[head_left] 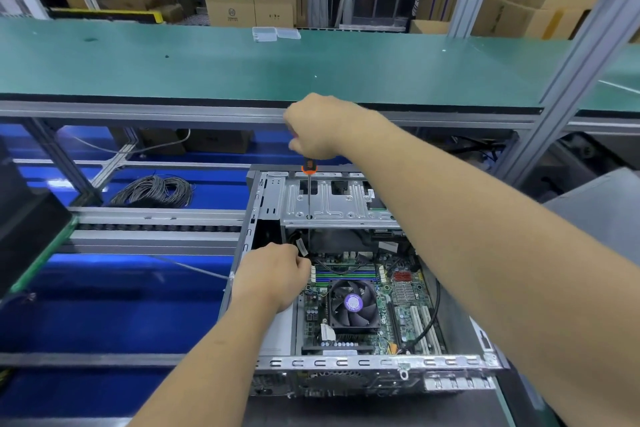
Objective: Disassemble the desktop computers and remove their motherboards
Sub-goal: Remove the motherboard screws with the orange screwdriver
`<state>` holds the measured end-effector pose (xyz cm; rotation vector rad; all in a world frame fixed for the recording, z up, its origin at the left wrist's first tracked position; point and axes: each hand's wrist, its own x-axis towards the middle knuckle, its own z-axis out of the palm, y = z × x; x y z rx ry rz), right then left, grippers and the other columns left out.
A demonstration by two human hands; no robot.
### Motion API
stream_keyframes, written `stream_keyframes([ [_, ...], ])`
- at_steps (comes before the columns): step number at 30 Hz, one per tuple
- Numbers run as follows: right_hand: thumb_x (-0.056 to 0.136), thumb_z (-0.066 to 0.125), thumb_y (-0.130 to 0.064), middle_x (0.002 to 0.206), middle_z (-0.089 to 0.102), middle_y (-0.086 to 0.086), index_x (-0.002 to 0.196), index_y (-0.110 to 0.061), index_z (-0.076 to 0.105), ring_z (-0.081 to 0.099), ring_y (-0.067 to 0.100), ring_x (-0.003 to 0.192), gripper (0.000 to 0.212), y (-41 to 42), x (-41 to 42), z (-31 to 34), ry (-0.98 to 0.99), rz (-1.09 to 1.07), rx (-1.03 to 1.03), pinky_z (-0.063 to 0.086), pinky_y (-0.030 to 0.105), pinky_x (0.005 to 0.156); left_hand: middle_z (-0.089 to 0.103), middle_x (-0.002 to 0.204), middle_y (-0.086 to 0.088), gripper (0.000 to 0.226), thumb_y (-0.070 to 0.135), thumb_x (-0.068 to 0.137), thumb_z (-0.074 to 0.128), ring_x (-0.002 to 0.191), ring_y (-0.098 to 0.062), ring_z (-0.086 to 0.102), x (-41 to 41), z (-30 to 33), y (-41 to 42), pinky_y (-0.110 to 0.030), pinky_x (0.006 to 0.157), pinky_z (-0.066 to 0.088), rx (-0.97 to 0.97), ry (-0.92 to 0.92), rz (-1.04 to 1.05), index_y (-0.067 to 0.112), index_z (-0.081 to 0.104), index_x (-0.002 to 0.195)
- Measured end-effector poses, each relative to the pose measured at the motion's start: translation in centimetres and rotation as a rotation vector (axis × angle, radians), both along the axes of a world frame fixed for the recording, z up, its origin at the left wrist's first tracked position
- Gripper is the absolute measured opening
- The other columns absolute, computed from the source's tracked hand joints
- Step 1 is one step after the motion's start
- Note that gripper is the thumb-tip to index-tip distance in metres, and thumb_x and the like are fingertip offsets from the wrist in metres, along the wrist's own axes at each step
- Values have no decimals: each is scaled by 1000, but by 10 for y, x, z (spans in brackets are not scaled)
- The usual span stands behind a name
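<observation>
An open desktop computer case (346,362) lies in front of me. Its green motherboard (405,302) shows inside, with a black CPU fan (353,303) in the middle. My right hand (318,126) grips a screwdriver (308,184) with an orange and black handle, held upright. The shaft passes through a hole in the silver drive cage (332,201) at the far end of the case. My left hand (273,274) is inside the case at the left, fingers curled around black cables (300,246) under the cage. The screwdriver tip is hidden.
A green workbench shelf (242,62) runs across above the case, with a clear plastic box (265,34) on it. Coiled grey cable (156,191) lies at the left on a blue surface. An aluminium post (571,73) rises at the right. Cardboard boxes stand behind.
</observation>
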<state>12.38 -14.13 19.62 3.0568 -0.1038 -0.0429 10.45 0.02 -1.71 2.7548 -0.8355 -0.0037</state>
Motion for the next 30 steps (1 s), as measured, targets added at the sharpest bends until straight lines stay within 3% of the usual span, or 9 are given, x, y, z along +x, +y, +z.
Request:
stream_keyframes([
  [2,91,60,-18,102,63,11,105,-2,59,61,30,83,21,0,-2,4,57,22,31,52,37,63,54,61,3,36,39,91,36,55,-14,50,0,1,0,-27,49,31,0,-1,-4,20,49,63],
  [5,98,57,-42,95,53,8,95,-9,48,51,31,80,35,-4,-5,3,-17,-62,29,42,33,65,53,60,3,36,38,91,36,54,-14,49,1,1,0,-27,47,29,4,-1,-5,20,48,62],
  [9,93,56,-14,108,63,14,105,-2,58,60,34,90,17,2,-2,2,25,19,58,52,41,71,52,60,3,36,39,91,36,54,-13,47,0,1,0,-27,47,27,6,-7,-4,20,47,62],
  [13,96,61,-38,80,50,6,80,-11,47,53,32,79,35,-5,-6,4,-22,-85,51,43,36,66,53,59,3,37,39,91,36,54,-14,49,0,1,1,-27,47,28,5,10,-7,20,47,62],
  [16,94,59,-19,99,60,7,100,-9,58,56,30,90,12,-5,1,1,10,22,137,46,35,72,53,59,3,36,38,91,36,54,-14,49,-1,2,0,-27,47,29,1,7,-3,20,48,62],
  [17,92,62,-20,102,58,4,109,-10,59,57,27,89,19,-5,-1,3,40,39,155,46,34,72,53,59,3,36,38,91,36,54,-14,49,-1,2,0,-27,47,29,4,9,-2,19,49,62],
  [20,92,65,-48,89,51,3,102,-11,52,55,28,77,40,-9,-4,3,3,-20,95,41,33,64,53,59,3,36,38,91,37,54,-15,49,-1,2,0,-27,47,29,16,14,-7,19,48,62],
  [25,88,65,-12,93,55,-3,112,-15,58,53,22,88,25,-14,-2,-3,9,120,209,44,32,71,54,59,2,35,38,90,38,54,-14,49,-1,2,0,-26,47,28,12,15,-8,19,50,63],
  [30,95,62,-43,108,47,9,107,-14,51,54,31,92,33,-23,2,-17,-145,19,305,46,40,83,62,72,1,30,35,92,38,68,-20,58,-1,8,-5,-30,56,34,147,20,-28,19,54,72],
])
